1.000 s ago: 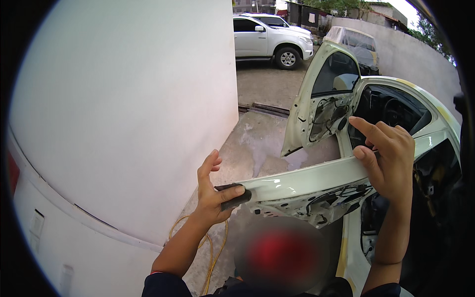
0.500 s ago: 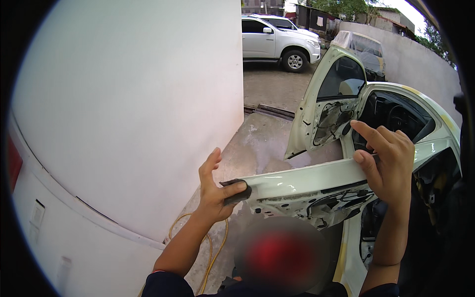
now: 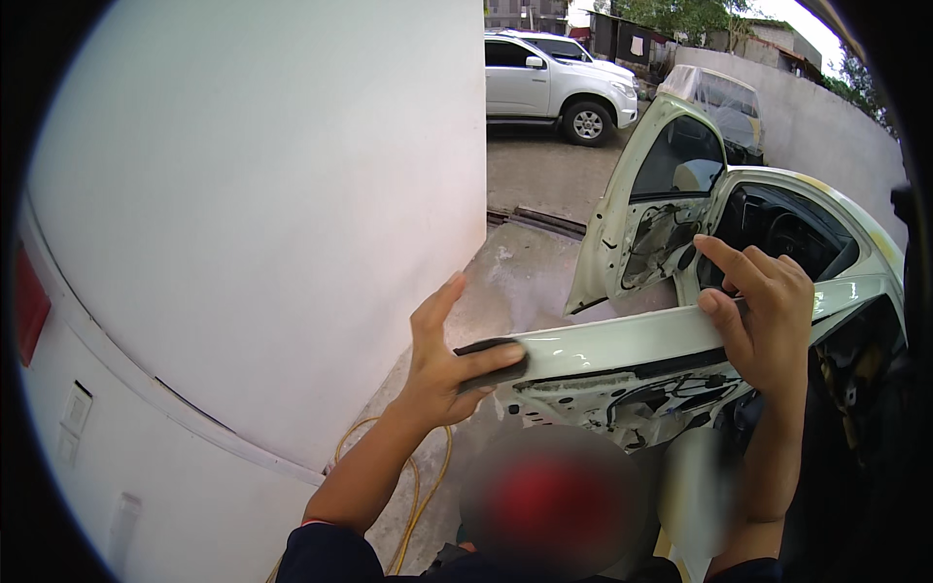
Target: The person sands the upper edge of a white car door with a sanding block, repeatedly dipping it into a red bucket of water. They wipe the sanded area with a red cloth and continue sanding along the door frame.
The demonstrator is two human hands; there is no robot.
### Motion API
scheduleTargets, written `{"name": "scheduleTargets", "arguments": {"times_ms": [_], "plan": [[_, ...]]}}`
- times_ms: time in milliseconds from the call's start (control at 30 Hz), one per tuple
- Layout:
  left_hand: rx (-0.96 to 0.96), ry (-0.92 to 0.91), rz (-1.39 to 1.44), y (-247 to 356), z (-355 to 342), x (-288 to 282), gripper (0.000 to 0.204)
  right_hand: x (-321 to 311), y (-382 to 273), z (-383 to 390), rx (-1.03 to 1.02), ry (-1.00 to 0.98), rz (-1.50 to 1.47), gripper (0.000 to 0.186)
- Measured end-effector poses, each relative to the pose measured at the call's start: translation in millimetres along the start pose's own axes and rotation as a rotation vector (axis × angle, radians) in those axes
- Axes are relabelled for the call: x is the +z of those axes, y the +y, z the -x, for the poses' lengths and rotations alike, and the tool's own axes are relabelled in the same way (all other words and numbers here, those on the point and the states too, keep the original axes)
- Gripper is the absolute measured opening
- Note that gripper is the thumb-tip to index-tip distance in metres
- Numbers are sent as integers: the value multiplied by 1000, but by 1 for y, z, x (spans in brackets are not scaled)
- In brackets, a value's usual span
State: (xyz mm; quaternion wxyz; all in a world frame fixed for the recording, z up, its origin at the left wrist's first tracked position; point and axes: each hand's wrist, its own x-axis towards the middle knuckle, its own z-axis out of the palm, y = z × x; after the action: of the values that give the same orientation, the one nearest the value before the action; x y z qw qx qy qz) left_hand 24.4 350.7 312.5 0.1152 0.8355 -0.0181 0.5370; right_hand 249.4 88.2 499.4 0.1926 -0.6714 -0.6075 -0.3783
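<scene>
A folded dark grey piece that looks like sandpaper [image 3: 493,376] is pinched in my left hand [image 3: 432,374], thumb on top and the other fingers raised or behind it. It lies against the left end of a pale greenish-white car door [image 3: 627,340], which stands open with its inner side stripped. My right hand [image 3: 763,316] is at the door's other end, thumb and forefinger spread apart and holding nothing. Its palm side and lower fingers are partly hidden, and I cannot tell whether it touches the door.
Beyond stands another opened stripped door [image 3: 646,204] of the pale car [image 3: 875,233]. A white wall [image 3: 262,214] rises at left. A yellow hose [image 3: 416,486] lies on the concrete. A blurred red patch [image 3: 549,496] covers the lower middle. Farther off are a white SUV [image 3: 554,87] and a plastic-draped vehicle [image 3: 724,97].
My left hand has slid a little to the right along the door with the sandpaper. My right hand stays nearly where it was. The view has shifted slightly.
</scene>
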Motion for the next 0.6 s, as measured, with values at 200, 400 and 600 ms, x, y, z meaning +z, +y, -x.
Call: {"name": "scheduleTargets", "arguments": {"times_ms": [200,400,600], "plan": [[-375,66,27,51,83,-11,35,9,-21,18,-65,591,-116,43],[-1132,520,850,141,131,18,31,90,-138,128,39,-143,-920,46],[-1262,451,759,174,124,25,30,143,-183,193,627,-328,-1715,17]]}}
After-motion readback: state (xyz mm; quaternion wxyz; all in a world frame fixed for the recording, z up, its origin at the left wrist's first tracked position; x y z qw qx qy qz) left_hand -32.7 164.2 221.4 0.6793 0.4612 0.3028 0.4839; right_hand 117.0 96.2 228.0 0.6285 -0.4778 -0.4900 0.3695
